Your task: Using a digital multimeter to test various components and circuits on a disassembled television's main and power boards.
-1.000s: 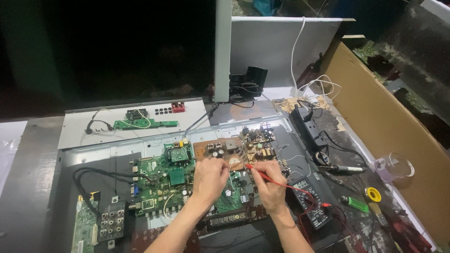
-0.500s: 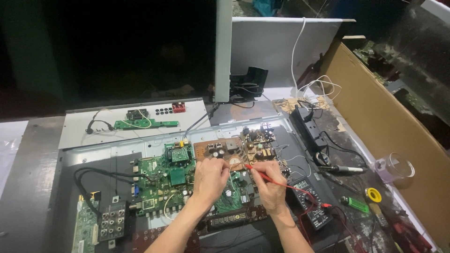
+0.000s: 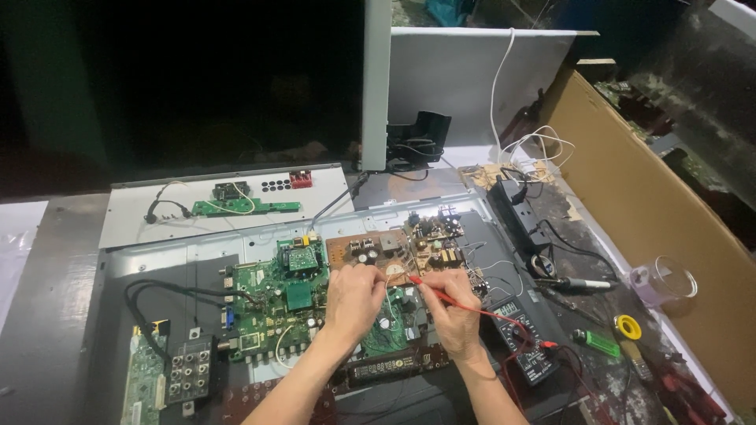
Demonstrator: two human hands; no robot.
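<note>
My left hand point(image 3: 353, 297) rests with curled fingers on the circuit boards, its fingertips pinching something small and thin near the brown power board point(image 3: 394, 248); what it holds is too small to tell. My right hand point(image 3: 453, 308) grips a red test probe point(image 3: 429, 289) whose tip points left toward the left hand's fingers. The probe's red lead runs right to a black multimeter point(image 3: 529, 346). A green main board point(image 3: 276, 303) lies to the left of both hands, on the grey metal back panel point(image 3: 157, 260) of a flat screen.
A soldering iron point(image 3: 579, 284), solder roll point(image 3: 628, 327), green lighter point(image 3: 597, 342) and clear cup point(image 3: 665, 281) lie on the right. A black power strip point(image 3: 520, 212) sits behind. A cardboard sheet point(image 3: 654, 205) borders the right side. A small connector board point(image 3: 193, 370) is lower left.
</note>
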